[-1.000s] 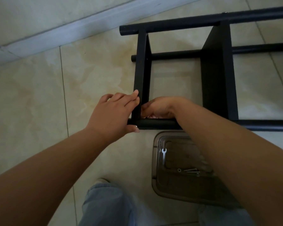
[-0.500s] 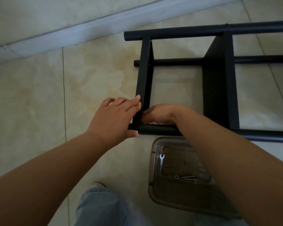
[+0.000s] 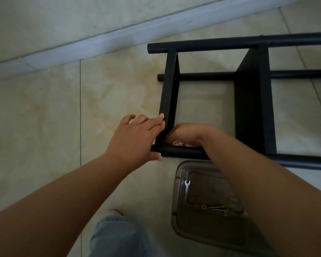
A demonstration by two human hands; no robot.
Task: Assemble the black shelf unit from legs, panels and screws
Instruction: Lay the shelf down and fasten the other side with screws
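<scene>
Fingers, left hand [image 3: 135,138]: stretched out nearly straight, tips laid on the outer face of the end panel [image 3: 170,97], thumb under the near leg [image 3: 183,152] at the corner; a brace, not a closed grip.
Fingers, right hand [image 3: 185,134]: curled inward just inside the same corner, knuckles up; whether they pinch a screw or tool I cannot tell, the palm hides it.
Head view, shelf unit [image 3: 248,101]: black, lying on its side on the floor [image 3: 44,127], legs running left to right, panels standing across them.
Key relation: the joint of end panel and near leg lies directly between the two hands, left outside, right inside; the leg's long axis runs rightward under the right wrist.
Nearer hand: both touch the corner; the right sits closer to where a fastener would go, in my judgement.
Tray [image 3: 178,216]: clear, on the floor just this side of the near leg, partly under the right forearm.
Wrench [image 3: 187,184]: small, lying in the tray.
Screws [image 3: 218,208]: a few loose, deeper in the tray.
In the way: the right forearm crosses above the tray, so reaching the hardware likely means drawing that arm back.
Knee [image 3: 117,236]: in jeans, at the bottom edge.
</scene>
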